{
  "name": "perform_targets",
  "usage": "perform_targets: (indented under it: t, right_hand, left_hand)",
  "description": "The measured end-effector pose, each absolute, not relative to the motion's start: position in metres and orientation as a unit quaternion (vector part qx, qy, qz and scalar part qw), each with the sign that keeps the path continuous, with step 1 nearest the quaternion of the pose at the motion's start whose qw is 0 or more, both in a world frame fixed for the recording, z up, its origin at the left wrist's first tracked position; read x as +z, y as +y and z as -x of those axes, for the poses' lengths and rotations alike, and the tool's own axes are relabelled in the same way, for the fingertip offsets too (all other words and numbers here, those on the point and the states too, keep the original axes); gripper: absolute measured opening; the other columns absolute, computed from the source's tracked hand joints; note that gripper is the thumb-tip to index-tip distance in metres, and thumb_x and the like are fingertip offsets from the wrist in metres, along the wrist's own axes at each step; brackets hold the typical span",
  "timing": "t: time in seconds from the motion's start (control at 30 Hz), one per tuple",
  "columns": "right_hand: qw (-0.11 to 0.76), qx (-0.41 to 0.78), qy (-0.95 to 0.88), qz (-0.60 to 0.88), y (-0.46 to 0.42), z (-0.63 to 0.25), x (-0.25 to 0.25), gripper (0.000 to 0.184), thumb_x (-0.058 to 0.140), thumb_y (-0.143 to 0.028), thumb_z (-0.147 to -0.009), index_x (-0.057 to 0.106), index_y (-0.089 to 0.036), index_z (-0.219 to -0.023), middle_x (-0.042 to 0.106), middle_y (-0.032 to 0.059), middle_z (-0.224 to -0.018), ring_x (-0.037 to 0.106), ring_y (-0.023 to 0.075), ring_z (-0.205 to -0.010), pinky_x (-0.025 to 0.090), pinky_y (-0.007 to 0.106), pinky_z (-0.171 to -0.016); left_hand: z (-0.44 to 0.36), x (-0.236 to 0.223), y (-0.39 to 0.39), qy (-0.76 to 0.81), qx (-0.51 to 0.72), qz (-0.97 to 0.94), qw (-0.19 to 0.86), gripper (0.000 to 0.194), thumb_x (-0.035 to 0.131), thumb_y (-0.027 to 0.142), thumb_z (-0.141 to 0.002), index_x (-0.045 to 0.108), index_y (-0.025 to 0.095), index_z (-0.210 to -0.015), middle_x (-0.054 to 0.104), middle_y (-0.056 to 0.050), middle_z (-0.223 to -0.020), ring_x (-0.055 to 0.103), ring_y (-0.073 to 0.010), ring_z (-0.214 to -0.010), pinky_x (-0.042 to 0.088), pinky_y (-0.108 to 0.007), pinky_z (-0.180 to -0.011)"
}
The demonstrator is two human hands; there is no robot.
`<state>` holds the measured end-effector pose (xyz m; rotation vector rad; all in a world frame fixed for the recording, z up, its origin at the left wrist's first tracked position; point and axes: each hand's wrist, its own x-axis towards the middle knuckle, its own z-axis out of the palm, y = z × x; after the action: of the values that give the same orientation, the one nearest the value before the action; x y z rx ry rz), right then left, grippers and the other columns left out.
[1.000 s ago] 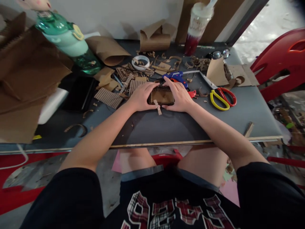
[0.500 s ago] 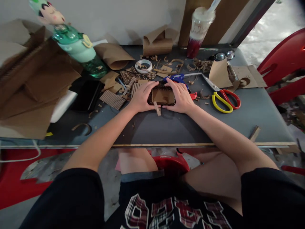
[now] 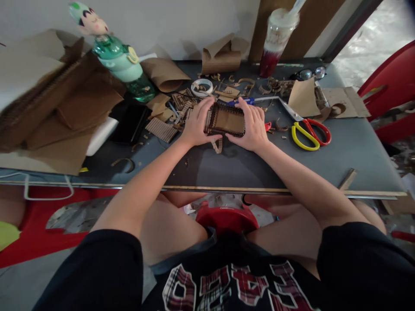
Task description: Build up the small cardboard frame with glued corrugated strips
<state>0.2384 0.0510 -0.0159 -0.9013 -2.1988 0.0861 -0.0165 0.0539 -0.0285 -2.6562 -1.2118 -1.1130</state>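
Observation:
Between both hands sits a small rectangular cardboard box (image 3: 229, 121), brown inside with dark corrugated edges. My left hand (image 3: 198, 125) grips its left side, fingers at the far edge and thumb at the near one. On the right side my right hand (image 3: 252, 126) holds it the same way. A thin corrugated cardboard strip (image 3: 218, 146) hangs bent from the near left corner, by my left thumb. Just behind the box lies a blue glue gun (image 3: 241, 102), largely hidden by the box and my right hand.
Scissors (image 3: 308, 131) with red and yellow handles lie to the right. Cardboard scraps (image 3: 162, 129) and a white tape roll (image 3: 201, 87) are left and behind. A green bottle (image 3: 125, 69) and a drink cup (image 3: 275, 41) stand at the back. Large cardboard pieces (image 3: 65, 116) fill the left.
The camera view has shifted slightly, moving the table contents to the right. The box is tipped a little more towards me, and the strip now hangs in a bent loop. Both hands keep their hold.

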Motion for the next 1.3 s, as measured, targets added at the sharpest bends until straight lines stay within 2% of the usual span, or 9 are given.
perform_targets:
  t: [0.27, 0.4, 0.5, 0.67, 0.83, 0.93, 1.07, 1.2, 1.3]
  right_hand:
    - [0.455, -0.012, -0.801, 0.389, 0.042, -0.245, -0.015, 0.106, 0.063, -0.064, -0.081, 0.006, -0.022, -0.160, 0.052, 0.0191, -0.145, 0.050, 0.0412, -0.135, 0.035, 0.068, -0.113]
    - [0.439, -0.004, -0.814, 0.382, 0.045, -0.244, -0.020, 0.110, 0.061, -0.071, -0.079, 0.003, -0.024, -0.161, 0.050, 0.0185, -0.146, 0.050, 0.0419, -0.135, 0.035, 0.070, -0.113]
    - [0.458, -0.009, -0.796, 0.395, 0.049, -0.247, -0.022, 0.111, 0.059, -0.072, -0.081, -0.001, -0.024, -0.161, 0.047, 0.0186, -0.148, 0.049, 0.0413, -0.137, 0.036, 0.069, -0.113]
    - [0.464, -0.005, -0.784, 0.412, 0.054, -0.251, -0.024, 0.110, 0.057, -0.072, -0.082, -0.004, -0.025, -0.161, 0.044, 0.0181, -0.150, 0.046, 0.0400, -0.140, 0.034, 0.068, -0.116]
    - [0.450, 0.025, -0.796, 0.403, 0.053, -0.249, -0.023, 0.113, 0.062, -0.071, -0.078, 0.000, -0.025, -0.161, 0.045, 0.0173, -0.151, 0.045, 0.0414, -0.141, 0.032, 0.069, -0.118]
    - [0.446, 0.040, -0.796, 0.408, 0.049, -0.248, -0.020, 0.112, 0.065, -0.069, -0.077, 0.004, -0.024, -0.160, 0.045, 0.0181, -0.151, 0.044, 0.0429, -0.142, 0.030, 0.070, -0.118]
    - [0.439, 0.034, -0.788, 0.432, 0.048, -0.249, -0.022, 0.111, 0.063, -0.071, -0.078, 0.005, -0.024, -0.160, 0.043, 0.0190, -0.152, 0.043, 0.0438, -0.142, 0.031, 0.070, -0.118]
    - [0.437, 0.023, -0.791, 0.428, 0.051, -0.249, -0.026, 0.109, 0.056, -0.076, -0.079, 0.006, -0.022, -0.160, 0.045, 0.0181, -0.151, 0.044, 0.0411, -0.142, 0.034, 0.066, -0.118]
    - [0.430, 0.058, -0.839, 0.328, 0.050, -0.246, -0.025, 0.108, 0.057, -0.078, -0.077, 0.017, -0.020, -0.159, 0.054, 0.0159, -0.145, 0.052, 0.0377, -0.134, 0.041, 0.057, -0.116]
  left_hand:
    - [0.018, -0.031, 0.053, -0.408, -0.388, 0.826, 0.029, 0.083, 0.036, 0.081, -0.090, 0.032, 0.025, -0.151, 0.040, -0.019, -0.157, 0.039, -0.0346, -0.148, 0.032, -0.054, -0.120]
    - [0.017, -0.034, 0.051, -0.380, -0.336, 0.862, 0.020, 0.071, 0.037, 0.075, -0.092, 0.060, 0.017, -0.128, 0.066, -0.020, -0.125, 0.061, -0.0355, -0.123, 0.047, -0.050, -0.104]
    - [0.011, -0.030, 0.046, -0.319, -0.259, 0.910, 0.052, 0.053, 0.043, 0.059, -0.096, 0.073, 0.016, -0.103, 0.074, -0.013, -0.089, 0.072, -0.0285, -0.090, 0.053, -0.040, -0.081]
    - [0.001, -0.021, 0.039, -0.301, -0.172, 0.935, 0.075, 0.038, 0.046, 0.038, -0.097, 0.076, 0.023, -0.114, 0.074, -0.005, -0.075, 0.069, -0.0197, -0.065, 0.040, -0.028, -0.055]
    - [-0.002, -0.016, 0.029, -0.330, -0.176, 0.928, -0.016, 0.034, 0.059, 0.049, -0.088, 0.075, 0.019, -0.092, 0.073, -0.002, -0.070, 0.069, -0.0184, -0.066, 0.039, -0.027, -0.055]
    - [-0.007, -0.018, 0.024, -0.334, -0.195, 0.920, -0.069, 0.024, 0.060, 0.042, -0.084, 0.070, 0.020, -0.082, 0.068, 0.001, -0.062, 0.065, -0.0165, -0.060, 0.039, -0.027, -0.053]
    - [0.009, -0.021, 0.034, -0.381, -0.320, 0.867, 0.023, 0.021, 0.055, 0.040, -0.087, 0.064, 0.022, -0.079, 0.063, 0.002, -0.060, 0.059, -0.0156, -0.056, 0.044, -0.031, -0.057]
    - [0.056, -0.017, 0.062, -0.579, -0.487, 0.635, 0.157, 0.033, 0.046, 0.055, -0.100, 0.060, 0.025, -0.095, 0.062, 0.000, -0.072, 0.054, -0.0164, -0.067, 0.047, -0.041, -0.071]
    - [0.084, -0.019, 0.077, -0.630, -0.499, 0.565, 0.189, 0.046, 0.042, 0.063, -0.100, 0.052, 0.027, -0.127, 0.065, -0.002, -0.115, 0.052, -0.0227, -0.108, 0.043, -0.053, -0.097]
